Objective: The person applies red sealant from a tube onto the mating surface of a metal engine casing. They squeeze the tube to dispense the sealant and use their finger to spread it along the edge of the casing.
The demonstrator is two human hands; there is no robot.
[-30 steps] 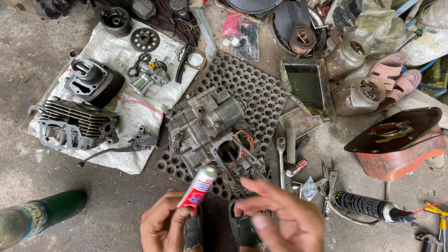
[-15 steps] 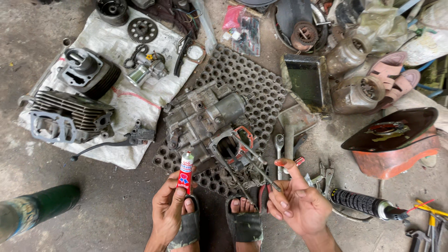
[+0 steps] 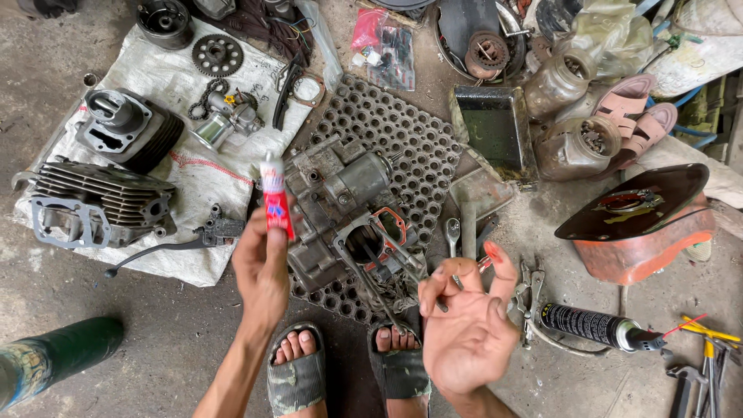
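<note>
My left hand [image 3: 263, 271] holds a small red and white tube [image 3: 275, 203] upright by its lower end, just left of the engine crankcase [image 3: 348, 209]. The crankcase lies on a black perforated rubber mat [image 3: 387, 124], its round bore facing up. My right hand [image 3: 464, 329] hovers palm up to the lower right of the crankcase, holding nothing, fingers loosely curled and apart. One raised fingertip carries a red smear [image 3: 491, 251]. My sandalled feet [image 3: 298, 371] rest on the concrete under both hands.
A finned cylinder head [image 3: 93, 205], cylinder [image 3: 128, 128] and sprocket [image 3: 217, 54] lie on a white sack at left. A wrench [image 3: 453, 236], pliers and black spray can [image 3: 592, 327] lie at right, near an orange and black cover [image 3: 642, 224], jars and pink sandals [image 3: 631, 116].
My left hand lifted the tube up and forward beside the crankcase. My right hand drew back toward me and curled its fingers. The camera view shifted slightly.
</note>
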